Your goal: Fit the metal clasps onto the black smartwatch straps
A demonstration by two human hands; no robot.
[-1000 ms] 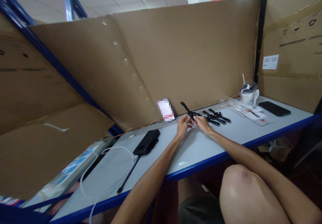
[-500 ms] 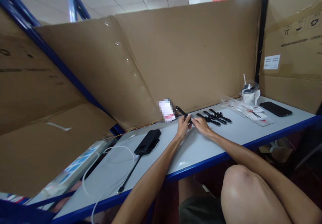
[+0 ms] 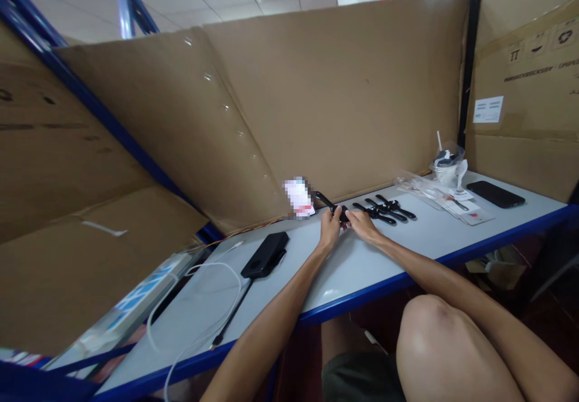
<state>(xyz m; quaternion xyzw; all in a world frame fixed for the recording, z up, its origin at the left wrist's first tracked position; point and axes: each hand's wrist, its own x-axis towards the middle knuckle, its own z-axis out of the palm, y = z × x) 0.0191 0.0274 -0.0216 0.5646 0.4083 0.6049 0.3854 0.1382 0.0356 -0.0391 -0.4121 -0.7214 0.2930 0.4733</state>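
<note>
My left hand (image 3: 330,230) and my right hand (image 3: 360,224) meet over the far side of a white shelf top (image 3: 280,281), fingers pinched together on a black watch (image 3: 337,210) with a strap. One strap end points up and left toward the cardboard wall. Just right of my hands lie three more black watches in a row (image 3: 384,210), flat on the surface.
A black power bank (image 3: 265,254) with a black cable and a white cable (image 3: 199,305) lies left. At the right are clear plastic bags (image 3: 420,188), a wrapped cup (image 3: 446,167), cards and a black phone (image 3: 495,193). Cardboard sheets wall the back. My knee (image 3: 434,342) is below the blue edge.
The watch, raised with its strap sticking up a second ago, has come down close to the surface. Both hands lowered slightly with it and stay pinched on it.
</note>
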